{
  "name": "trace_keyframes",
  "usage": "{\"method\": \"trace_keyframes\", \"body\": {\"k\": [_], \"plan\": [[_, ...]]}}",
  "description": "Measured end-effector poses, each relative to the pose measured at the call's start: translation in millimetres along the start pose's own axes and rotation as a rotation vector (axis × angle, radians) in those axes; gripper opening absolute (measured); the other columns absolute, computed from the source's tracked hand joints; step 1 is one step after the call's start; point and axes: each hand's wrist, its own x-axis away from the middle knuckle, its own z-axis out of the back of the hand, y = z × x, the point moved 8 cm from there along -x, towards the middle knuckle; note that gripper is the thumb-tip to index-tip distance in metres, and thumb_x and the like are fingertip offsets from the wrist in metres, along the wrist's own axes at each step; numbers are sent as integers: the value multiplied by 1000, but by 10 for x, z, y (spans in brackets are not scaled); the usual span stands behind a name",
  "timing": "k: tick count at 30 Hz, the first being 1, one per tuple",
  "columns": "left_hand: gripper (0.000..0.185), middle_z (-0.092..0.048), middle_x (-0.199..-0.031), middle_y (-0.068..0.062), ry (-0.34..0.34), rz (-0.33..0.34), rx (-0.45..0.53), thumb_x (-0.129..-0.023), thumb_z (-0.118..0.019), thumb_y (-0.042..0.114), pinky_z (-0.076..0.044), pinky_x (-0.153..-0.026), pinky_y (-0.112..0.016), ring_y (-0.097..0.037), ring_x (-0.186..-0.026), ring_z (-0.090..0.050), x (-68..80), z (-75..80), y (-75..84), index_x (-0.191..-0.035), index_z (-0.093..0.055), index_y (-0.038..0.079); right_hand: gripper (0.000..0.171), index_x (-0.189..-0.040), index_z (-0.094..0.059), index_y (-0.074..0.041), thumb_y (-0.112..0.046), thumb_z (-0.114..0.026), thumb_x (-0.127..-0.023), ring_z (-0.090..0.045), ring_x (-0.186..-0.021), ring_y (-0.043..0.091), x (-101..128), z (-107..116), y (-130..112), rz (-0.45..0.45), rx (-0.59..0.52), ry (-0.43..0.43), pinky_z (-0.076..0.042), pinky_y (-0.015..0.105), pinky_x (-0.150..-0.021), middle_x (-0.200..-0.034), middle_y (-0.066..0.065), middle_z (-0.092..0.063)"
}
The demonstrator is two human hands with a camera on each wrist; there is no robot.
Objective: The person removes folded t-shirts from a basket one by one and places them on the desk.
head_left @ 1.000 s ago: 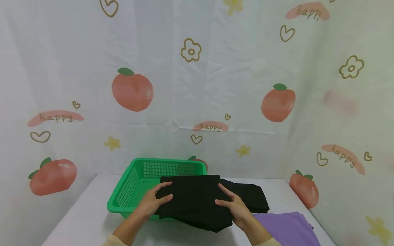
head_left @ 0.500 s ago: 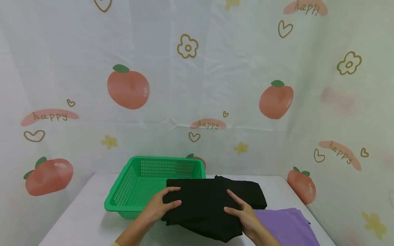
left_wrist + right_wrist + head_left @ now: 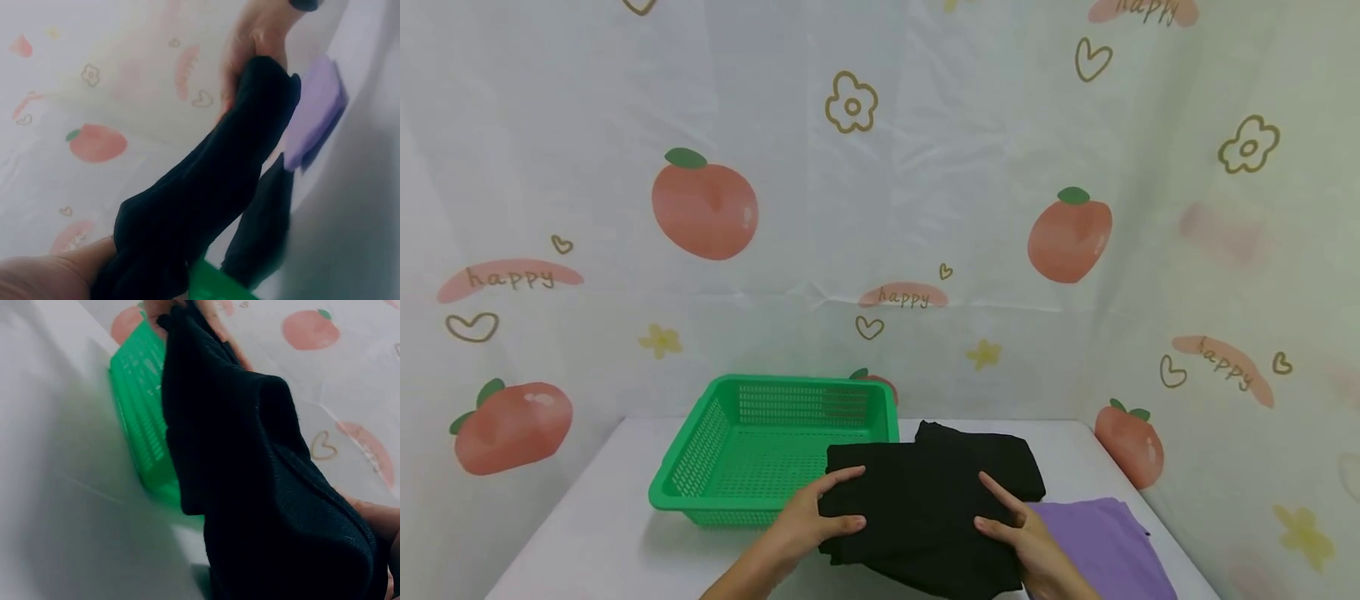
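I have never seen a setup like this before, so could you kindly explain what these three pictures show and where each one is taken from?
There is no machine here: a person works with two bare hands and wears three cameras. The wide picture comes from the head camera, looking down at a white table. The two close, blurry pictures come from cameras on the left and right wrists. On the table stand a green basket and, at the right, a purple cloth. The left hand and the right hand each grip one side of a folded black garment, which partly overlaps the basket's front corner.
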Motion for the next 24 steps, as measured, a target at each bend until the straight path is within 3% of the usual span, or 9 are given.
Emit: {"method": "trace_keyframes", "body": {"k": [6,12,15,18,24], "plan": [[69,-48,-143,-24,-7,-31,-68,-81,-82,30,-51,-93,-47,-32,-118,-58,-37,-170,-18,-143,-53,20,76,-159,-11,-19,-22,-58,-100,-43,-135,25,121,142,99,-10,40,-11,-50,34,-97,-161,28,-3],[58,-52,-141,-20,21,-114,-225,-82,-79,36,-52,-88,-52,-38,-118,-57,-41,-364,-11,-136,-59,30,75,-158,-19,-18,-25,-63,-98,-29,-142,44,267,370,159,-26,122,84,-48,43,-100,-161,28,-5],[52,-54,-137,-21,0,-112,-188,-83,-78,33,-58,-69,-45,-34,-105,-63,-45,-493,-38,-133,-61,31,73,-158,-22,-21,-25,-62,-98,-36,-139,42,354,477,196,-22,160,91,-49,42,-100,-159,31,-9],[47,-55,-135,-24,-27,-98,-122,-85,-77,28,-56,-51,-39,-27,-91,-66,-60,-603,-61,-130,-63,31,71,-158,-22,-21,-26,-60,-98,-44,-134,38,418,563,222,-8,207,87,-50,37,-97,-157,33,-14],[41,-53,-133,-25,-64,-89,-23,-88,-74,23,-55,-46,-44,-23,-77,-67,-99,-759,-104,-128,-64,25,71,-156,-30,-17,-27,-64,-95,-51,-128,36,499,731,280,-8,281,170,-50,34,-92,-154,34,-25]]}}
